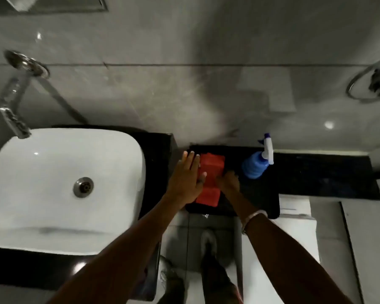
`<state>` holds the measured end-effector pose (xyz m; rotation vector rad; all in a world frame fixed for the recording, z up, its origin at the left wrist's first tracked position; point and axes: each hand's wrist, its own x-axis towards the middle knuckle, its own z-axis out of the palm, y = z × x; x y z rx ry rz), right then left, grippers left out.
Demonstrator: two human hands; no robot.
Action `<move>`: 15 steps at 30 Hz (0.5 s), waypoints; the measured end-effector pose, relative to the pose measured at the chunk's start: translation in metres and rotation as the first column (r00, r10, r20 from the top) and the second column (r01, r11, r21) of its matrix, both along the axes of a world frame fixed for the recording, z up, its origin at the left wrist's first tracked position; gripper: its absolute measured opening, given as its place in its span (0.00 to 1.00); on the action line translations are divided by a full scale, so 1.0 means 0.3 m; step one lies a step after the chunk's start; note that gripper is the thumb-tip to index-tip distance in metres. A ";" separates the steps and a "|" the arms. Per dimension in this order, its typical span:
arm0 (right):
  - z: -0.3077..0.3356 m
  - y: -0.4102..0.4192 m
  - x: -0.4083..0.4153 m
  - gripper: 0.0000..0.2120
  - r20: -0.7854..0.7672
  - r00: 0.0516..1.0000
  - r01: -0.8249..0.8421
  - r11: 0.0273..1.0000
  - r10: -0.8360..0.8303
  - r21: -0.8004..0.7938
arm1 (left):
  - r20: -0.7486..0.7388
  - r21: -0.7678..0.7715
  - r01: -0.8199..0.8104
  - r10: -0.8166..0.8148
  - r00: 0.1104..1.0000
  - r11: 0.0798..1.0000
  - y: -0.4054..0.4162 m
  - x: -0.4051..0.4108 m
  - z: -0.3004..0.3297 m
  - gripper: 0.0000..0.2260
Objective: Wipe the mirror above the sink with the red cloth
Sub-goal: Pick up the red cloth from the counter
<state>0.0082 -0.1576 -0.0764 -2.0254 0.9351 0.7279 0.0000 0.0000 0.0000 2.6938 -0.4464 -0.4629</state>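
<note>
A folded red cloth (210, 178) lies flat on the black counter (316, 174) to the right of the white sink (64, 187). My left hand (187, 178) rests flat with fingers spread on the cloth's left edge. My right hand (228, 183) touches the cloth's right edge with fingers curled down; whether it grips the cloth is unclear. The corner of the mirror frame (59, 4) shows at the top left, above the sink.
A blue spray bottle (258, 162) with a white trigger stands just right of my right hand. A chrome tap (11, 106) juts from the tiled wall over the sink. A chrome towel ring (371, 84) hangs at the far right. Below the counter are my feet on the floor.
</note>
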 end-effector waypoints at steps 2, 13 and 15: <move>-0.039 0.019 0.025 0.32 -0.014 0.995 0.099 0.993 -0.100 -0.068 | -0.060 0.027 -0.009 0.011 0.998 1.000 -0.004 0.018 -0.033 0.29; 0.329 0.130 0.042 0.22 0.398 0.917 -0.021 0.992 -0.030 0.122 | -0.166 -0.567 -0.353 0.317 0.934 0.745 0.061 0.021 0.150 0.24; 0.517 0.174 0.042 0.15 0.511 0.850 -0.153 0.988 0.127 0.009 | -0.397 -0.729 -0.538 0.378 0.836 0.424 0.085 0.029 0.246 0.21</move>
